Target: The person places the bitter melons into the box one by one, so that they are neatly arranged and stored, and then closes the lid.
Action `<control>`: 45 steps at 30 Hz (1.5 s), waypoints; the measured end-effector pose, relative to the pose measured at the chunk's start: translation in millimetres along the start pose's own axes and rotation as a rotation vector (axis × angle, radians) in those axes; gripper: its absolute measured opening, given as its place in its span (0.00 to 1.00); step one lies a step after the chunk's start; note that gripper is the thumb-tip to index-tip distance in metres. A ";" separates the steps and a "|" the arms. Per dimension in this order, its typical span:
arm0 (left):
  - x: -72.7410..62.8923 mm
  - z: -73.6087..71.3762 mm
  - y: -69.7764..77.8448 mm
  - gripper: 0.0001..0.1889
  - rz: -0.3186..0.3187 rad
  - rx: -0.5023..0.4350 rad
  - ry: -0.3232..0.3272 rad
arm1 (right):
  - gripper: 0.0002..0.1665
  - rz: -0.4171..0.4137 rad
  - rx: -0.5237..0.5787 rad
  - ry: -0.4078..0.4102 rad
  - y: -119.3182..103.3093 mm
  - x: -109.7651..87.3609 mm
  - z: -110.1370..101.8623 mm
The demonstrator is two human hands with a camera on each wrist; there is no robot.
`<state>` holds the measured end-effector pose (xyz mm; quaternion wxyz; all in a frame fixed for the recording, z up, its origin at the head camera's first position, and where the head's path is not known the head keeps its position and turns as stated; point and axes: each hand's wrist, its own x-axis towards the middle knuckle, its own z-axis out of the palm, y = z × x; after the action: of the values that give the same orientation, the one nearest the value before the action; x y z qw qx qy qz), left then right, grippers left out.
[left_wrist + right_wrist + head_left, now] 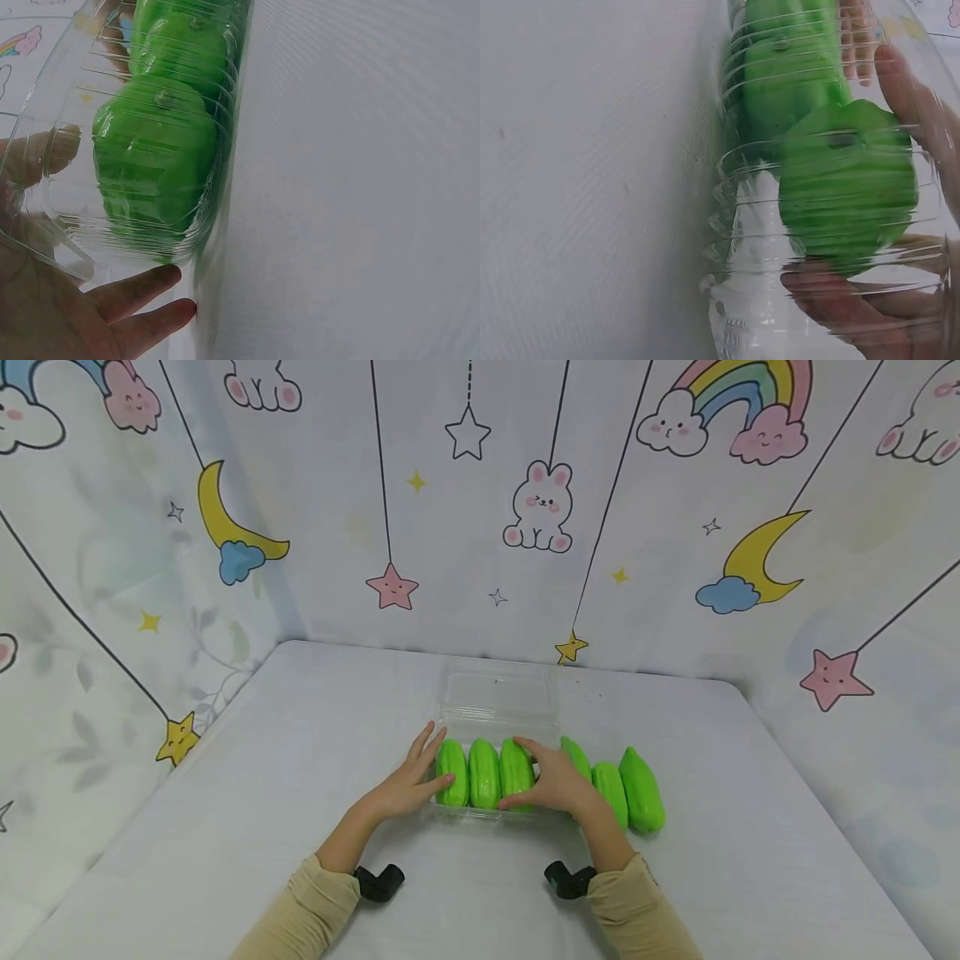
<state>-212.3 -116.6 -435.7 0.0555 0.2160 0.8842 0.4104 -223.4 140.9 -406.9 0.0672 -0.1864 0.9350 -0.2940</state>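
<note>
A clear plastic clamshell box [480,815] has its lid [498,689] folded back, away from me. Inside, side by side, stand three long, glossy green vegetable-like pieces with lobed sides: a left one [452,785], a middle one [483,777] and a right one [514,772]. My right hand [558,781] grips that right piece between thumb and fingers; through the box wall, the right wrist view shows its underside [847,187] higher than its neighbour's. My left hand [408,783] is spread at the box's left end, thumb over the left piece [154,157].
To the right of the box lie three more green pieces: one [574,755] partly behind my right hand, a shorter one [611,789] and an outer one [642,793] with a pointed tip. A patterned curtain [330,510] stands behind the white table [750,860].
</note>
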 end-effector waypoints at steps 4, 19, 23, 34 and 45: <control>-0.7 -0.6 2.0 0.40 -0.011 0.005 0.000 | 0.64 0.017 -0.036 -0.004 -0.6 1.4 1.4; 0.3 -0.7 2.1 0.40 -0.008 0.013 0.003 | 0.62 0.029 -0.082 -0.028 -3.6 3.4 6.8; 0.5 -1.1 1.1 0.40 -0.009 0.009 0.000 | 0.63 0.020 -0.102 -0.029 -2.6 5.6 8.0; 0.5 -0.3 -0.5 0.40 0.000 0.001 -0.001 | 0.63 0.023 -0.097 -0.036 -1.2 7.2 11.1; 0.3 0.6 -2.4 0.40 0.004 -0.001 0.000 | 0.64 0.016 -0.066 -0.029 -4.4 2.4 5.9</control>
<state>-213.3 -117.4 -437.9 0.0547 0.2175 0.8837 0.4109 -222.8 133.5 -409.2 0.0771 -0.1853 0.9446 -0.2598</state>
